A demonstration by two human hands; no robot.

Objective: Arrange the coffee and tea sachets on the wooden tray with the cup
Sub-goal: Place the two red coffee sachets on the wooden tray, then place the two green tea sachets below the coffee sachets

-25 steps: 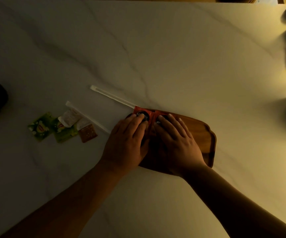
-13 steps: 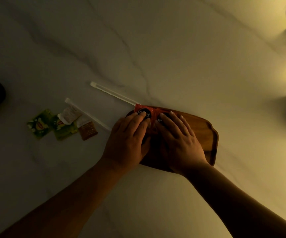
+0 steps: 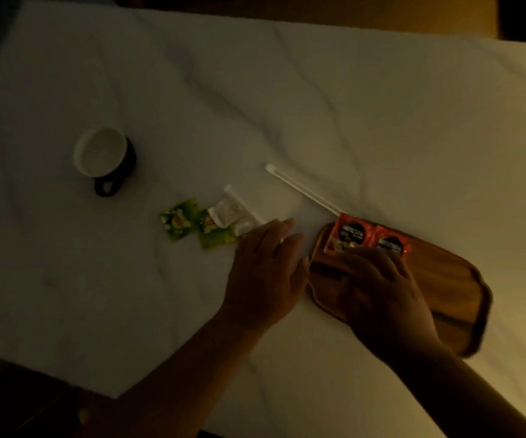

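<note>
Two red coffee sachets [image 3: 351, 232] lie side by side at the far left end of the wooden tray [image 3: 445, 279]. My right hand [image 3: 381, 289] rests flat on the tray, fingertips on the sachets' near edges. My left hand [image 3: 264, 267] is off the tray, fingers apart and empty, reaching left over the table toward a small pile: two green tea sachets [image 3: 177, 222], a white sachet [image 3: 223, 214] and a long white stick packet [image 3: 242, 203]. The cup [image 3: 103, 156], white inside and dark outside, stands on the table far left of the tray.
A second long white stick packet [image 3: 302, 191] lies diagonally, its end reaching the tray's far left corner. The white marble table [image 3: 318, 105] ends in a corner at the lower left [image 3: 113, 396], with dark floor beyond.
My left hand has lifted off the red sachets and moved left toward the pile. My right hand stays on the tray. The view has swung left, bringing the cup fully into sight.
</note>
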